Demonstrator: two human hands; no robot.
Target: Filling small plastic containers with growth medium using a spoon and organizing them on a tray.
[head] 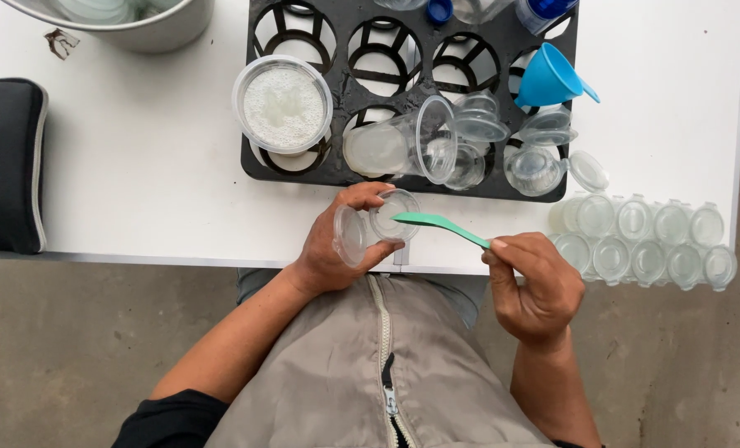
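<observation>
L hand (337, 241) curled, R hand (534, 286) pinched

A white bench (138, 182) occupies the area ahead of the hands and extends to both sides. Its near edge runs just below the hands; its right edge ends well to the right of them. A grey concrete floor (80, 332) lies below and to the right of the bench, showing mottled stains. A dark cushioned seat (5, 166) with pale piping rests far left of the hands. Lighting is even and diffuse, producing soft shadows.
</observation>
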